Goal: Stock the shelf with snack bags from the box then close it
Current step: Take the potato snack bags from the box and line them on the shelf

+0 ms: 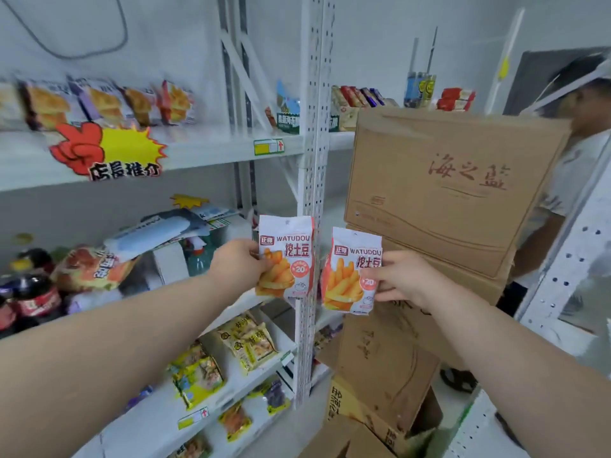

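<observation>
Head view showed you with a snack bag in each hand; your left hand (238, 263) pinched the left bag (287, 256) by its left edge, thumb and fingers curled on it, and your right hand (401, 280) pinched the right bag (351, 271) by its right edge in the same way; both bags stood upright, print toward you, near each other but apart, with the post (313, 153) just behind the gap between them. A bare stretch of shelf (215, 147) lay above your left hand, and yellow packs (246, 342) sat below your left wrist; which level you meant, I could not tell. The box (360, 436) with its flaps apart sat well below your right hand, and cartons (446, 193) rose just behind that hand; I judged that low box the one to close later. The step looked to be setting both bags on the shelf; to do it well you needed to take the left bag in first, stand it on its bottom seam with the print facing out, and let go only once it stood; the right bag had to swing left past the post rather than go straight ahead; a light pinch was enough, since a hard squeeze risked crushing the contents.
</observation>
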